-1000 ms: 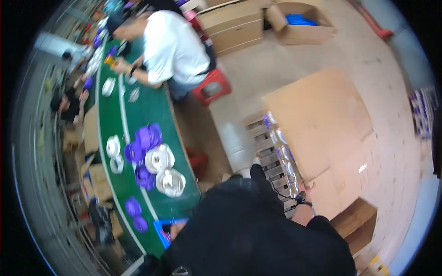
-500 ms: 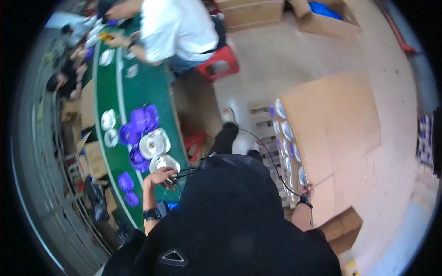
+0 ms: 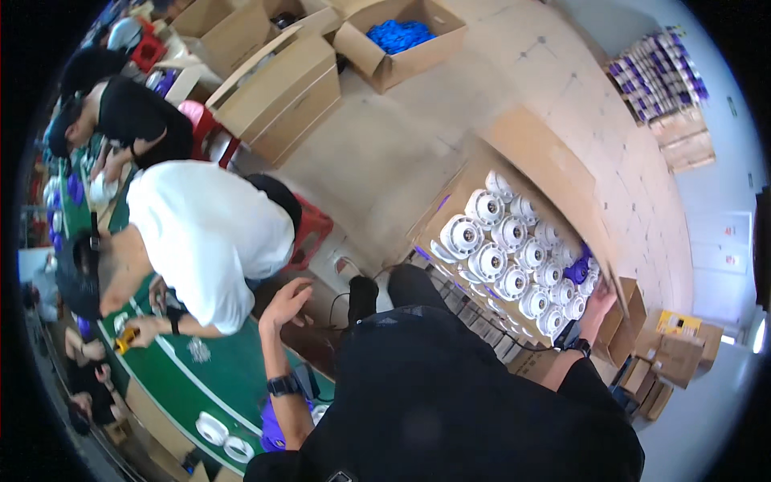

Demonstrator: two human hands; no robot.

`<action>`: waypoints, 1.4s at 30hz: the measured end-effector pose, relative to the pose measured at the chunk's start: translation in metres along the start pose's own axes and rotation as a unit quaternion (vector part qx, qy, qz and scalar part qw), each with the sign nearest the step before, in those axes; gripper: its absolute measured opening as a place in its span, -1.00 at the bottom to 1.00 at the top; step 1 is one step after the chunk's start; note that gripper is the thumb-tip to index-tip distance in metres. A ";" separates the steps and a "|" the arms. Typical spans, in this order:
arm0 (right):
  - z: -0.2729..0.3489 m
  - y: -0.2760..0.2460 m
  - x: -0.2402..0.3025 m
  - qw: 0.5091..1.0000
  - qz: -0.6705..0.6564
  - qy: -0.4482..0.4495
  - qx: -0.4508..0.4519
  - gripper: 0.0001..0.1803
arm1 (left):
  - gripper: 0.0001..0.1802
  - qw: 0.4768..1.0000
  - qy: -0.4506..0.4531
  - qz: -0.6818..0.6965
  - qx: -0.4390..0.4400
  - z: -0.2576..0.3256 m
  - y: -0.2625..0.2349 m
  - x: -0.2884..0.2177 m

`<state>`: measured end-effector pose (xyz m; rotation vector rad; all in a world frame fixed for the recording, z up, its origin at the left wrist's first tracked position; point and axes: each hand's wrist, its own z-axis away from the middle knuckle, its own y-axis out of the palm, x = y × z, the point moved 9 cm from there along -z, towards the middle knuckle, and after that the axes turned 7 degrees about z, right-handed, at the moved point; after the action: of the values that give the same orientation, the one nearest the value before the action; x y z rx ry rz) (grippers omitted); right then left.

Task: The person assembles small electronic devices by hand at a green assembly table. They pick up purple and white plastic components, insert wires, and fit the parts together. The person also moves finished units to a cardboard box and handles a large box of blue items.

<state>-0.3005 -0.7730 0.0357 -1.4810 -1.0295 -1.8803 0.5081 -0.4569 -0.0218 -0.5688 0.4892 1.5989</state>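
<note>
My right hand [image 3: 597,311] grips the near end of a brown cardboard sheet [image 3: 554,157], which stands tilted up along the far side of a stack. Under it, rows of white round housings [image 3: 510,233] with dark centres are exposed, along with a purple piece [image 3: 577,270] close to that hand. My left hand [image 3: 287,305] hangs in the air beside the green table, fingers apart and holding nothing. Below my left forearm, a purple part [image 3: 273,427] is partly hidden on the table edge.
A person in a white shirt [image 3: 205,233] sits on a red stool [image 3: 312,233] at the green table [image 3: 189,402], holding a yellow tool [image 3: 126,341]. White parts [image 3: 213,428] lie there. Cardboard boxes [image 3: 277,104] stand behind; other cartons [image 3: 675,357] are at right.
The cardboard sheet, flat over the stack before, is now lifted at an angle, uncovering the white housings. My view has turned right. My left hand has moved off the table parts.
</note>
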 end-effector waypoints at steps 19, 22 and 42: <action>0.089 0.289 0.018 0.998 -0.053 -0.034 0.031 -0.46 | -0.52 0.934 0.069 0.288 0.200 -0.316 -0.018 -0.388; 0.038 0.357 -0.012 0.998 -0.042 -0.024 0.040 -0.46 | -0.56 0.941 0.099 0.268 0.182 -0.343 -0.051 -0.461; -0.285 0.659 -0.103 0.952 -0.260 0.151 -0.049 -0.33 | -0.40 0.954 0.212 0.209 0.045 -0.548 -0.204 -0.798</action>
<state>0.0844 -1.3874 0.0638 -0.9764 -1.2740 -2.4603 0.8094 -1.3971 0.0462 -0.7815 1.0558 1.8449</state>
